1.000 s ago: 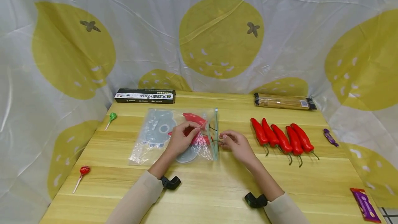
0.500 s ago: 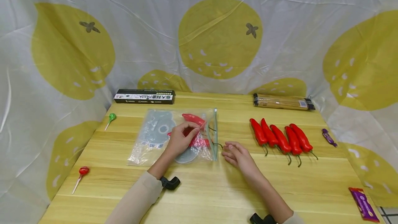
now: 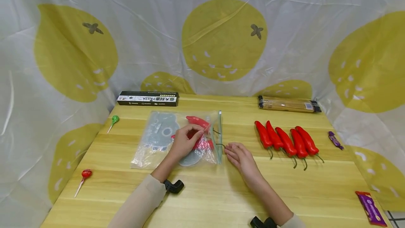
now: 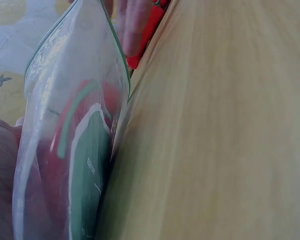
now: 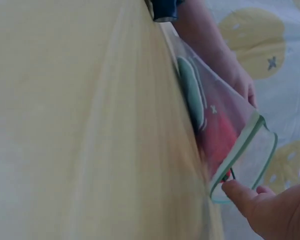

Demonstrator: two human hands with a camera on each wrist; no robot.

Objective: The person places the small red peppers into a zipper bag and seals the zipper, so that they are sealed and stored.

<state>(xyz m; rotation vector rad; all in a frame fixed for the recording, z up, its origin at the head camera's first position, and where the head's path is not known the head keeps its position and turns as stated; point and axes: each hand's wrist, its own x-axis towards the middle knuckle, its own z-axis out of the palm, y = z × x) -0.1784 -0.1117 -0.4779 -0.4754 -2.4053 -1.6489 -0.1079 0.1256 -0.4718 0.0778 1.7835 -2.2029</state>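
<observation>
A clear zip bag lies on the wooden table, its green zip mouth facing right. Inside are two red peppers and a grey-green print. My left hand pinches the bag's upper film near the mouth and holds it up. My right hand lies just right of the mouth, fingers loosely extended. In the right wrist view a fingertip touches the dark pepper stem sticking out of the bag. The left wrist view shows the bag close up, with red inside.
Several loose red peppers lie in a row to the right. At the back are a black pasta box and a spaghetti packet. A green lollipop and a red lollipop lie left; two purple sweets lie right.
My right hand has slid down and back toward me from the bag's mouth, and its pinch on the stem has loosened. My left hand has kept its hold on the bag.
</observation>
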